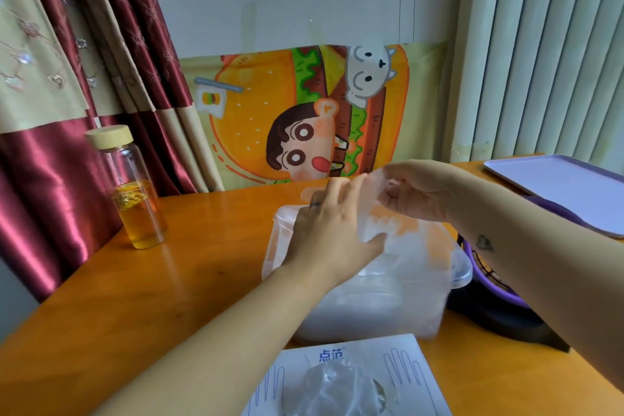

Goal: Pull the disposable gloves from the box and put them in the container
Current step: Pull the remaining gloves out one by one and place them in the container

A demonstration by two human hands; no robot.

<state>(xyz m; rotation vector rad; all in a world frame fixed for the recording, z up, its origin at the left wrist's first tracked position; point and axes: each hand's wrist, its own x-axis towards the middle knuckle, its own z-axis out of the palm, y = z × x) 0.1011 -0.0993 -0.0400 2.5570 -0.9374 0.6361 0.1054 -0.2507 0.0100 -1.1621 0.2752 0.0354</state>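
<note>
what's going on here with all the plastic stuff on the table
A person is holding a thin clear glove with both hands above a clear plastic container on the table. The right hand pinches its upper edge and the left hand grips its side, so it hangs over the container, not yet let go. The glove box lies nearer the camera, with more gloves bunched in its opening.
</note>
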